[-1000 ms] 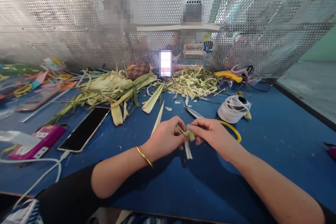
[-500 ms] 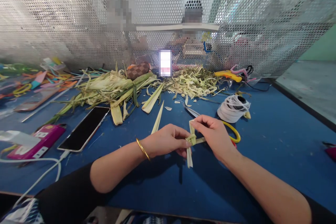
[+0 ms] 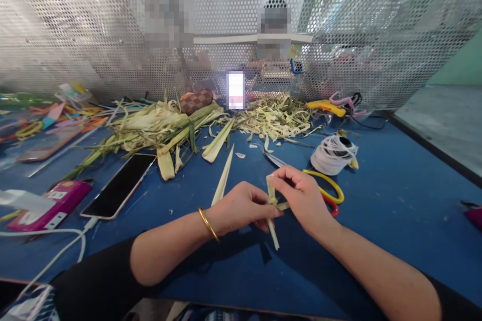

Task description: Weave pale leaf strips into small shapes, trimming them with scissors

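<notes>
In the head view, over the near half of the blue table [image 3: 226,271], we are holding a folded pale green leaf strip [image 3: 272,191] between our two hands. With our left hand [image 3: 248,205] we are pinching its crossed middle between thumb and fingers, and one end is hanging below. With our right hand [image 3: 301,195] we are grasping its upper end between thumb and forefinger; another end is reaching sideways toward that palm, and we cannot tell whether the other fingers are gripping it. On our left wrist we are wearing a gold bracelet [image 3: 208,224]. Just beyond the right hand, scissors [image 3: 336,194] with yellow and red handles are lying partly hidden, and a spool of white cord [image 3: 331,158] is standing near them. Past the left hand, a pointed leaf piece [image 3: 225,176] is lying on the table. Farther back we are seeing a heap of leaves [image 3: 154,123] and a pile of shreds [image 3: 280,119], while a dark-screened phone [image 3: 119,185] is resting at the left, beside a magenta power strip [image 3: 75,191]
</notes>
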`<act>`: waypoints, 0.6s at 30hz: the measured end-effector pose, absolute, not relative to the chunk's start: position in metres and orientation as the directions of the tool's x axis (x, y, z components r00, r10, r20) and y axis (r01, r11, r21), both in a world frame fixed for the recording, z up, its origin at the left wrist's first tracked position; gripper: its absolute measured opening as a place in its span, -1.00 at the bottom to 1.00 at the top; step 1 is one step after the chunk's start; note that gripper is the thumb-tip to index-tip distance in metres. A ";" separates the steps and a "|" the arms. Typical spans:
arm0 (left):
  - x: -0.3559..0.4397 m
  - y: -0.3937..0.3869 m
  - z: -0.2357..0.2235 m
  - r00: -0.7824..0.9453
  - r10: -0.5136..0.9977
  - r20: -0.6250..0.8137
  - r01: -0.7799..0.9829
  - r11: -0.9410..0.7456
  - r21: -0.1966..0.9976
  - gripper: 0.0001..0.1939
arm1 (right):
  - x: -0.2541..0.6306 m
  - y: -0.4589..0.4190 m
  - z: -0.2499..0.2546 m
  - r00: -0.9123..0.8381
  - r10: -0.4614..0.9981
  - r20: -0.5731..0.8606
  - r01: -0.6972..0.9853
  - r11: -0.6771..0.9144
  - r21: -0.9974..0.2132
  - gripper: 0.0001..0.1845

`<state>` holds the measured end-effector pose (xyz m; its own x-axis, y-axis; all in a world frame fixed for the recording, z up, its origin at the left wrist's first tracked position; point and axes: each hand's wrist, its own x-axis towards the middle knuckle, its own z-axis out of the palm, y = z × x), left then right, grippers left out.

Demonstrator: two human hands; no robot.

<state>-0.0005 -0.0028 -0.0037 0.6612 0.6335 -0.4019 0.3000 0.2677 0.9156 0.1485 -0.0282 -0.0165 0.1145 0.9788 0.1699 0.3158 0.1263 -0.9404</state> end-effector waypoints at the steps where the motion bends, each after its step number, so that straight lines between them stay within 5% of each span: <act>1: -0.001 -0.002 -0.003 0.664 0.629 -0.404 0.301 0.270 0.915 -0.78 | 0.149 -0.028 -0.017 0.127 0.977 0.169 0.315 0.122 -0.941 -0.76; 13: -0.002 0.008 0.003 0.544 0.729 -0.416 0.214 0.358 0.909 -0.68 | 0.162 -0.023 -0.004 -0.050 0.992 0.117 0.518 0.126 -0.846 -0.70; 18: -0.004 0.009 0.003 0.569 0.702 -0.428 0.250 0.348 0.903 -0.61 | 0.163 -0.022 -0.014 -0.012 0.963 0.268 0.640 0.213 -0.738 -0.80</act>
<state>-0.0040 0.0090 0.0027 0.5693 0.7017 -0.4284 0.2505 0.3483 0.9033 0.1631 -0.0216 -0.0140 -0.0120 0.9634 0.2678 0.6401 0.2131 -0.7381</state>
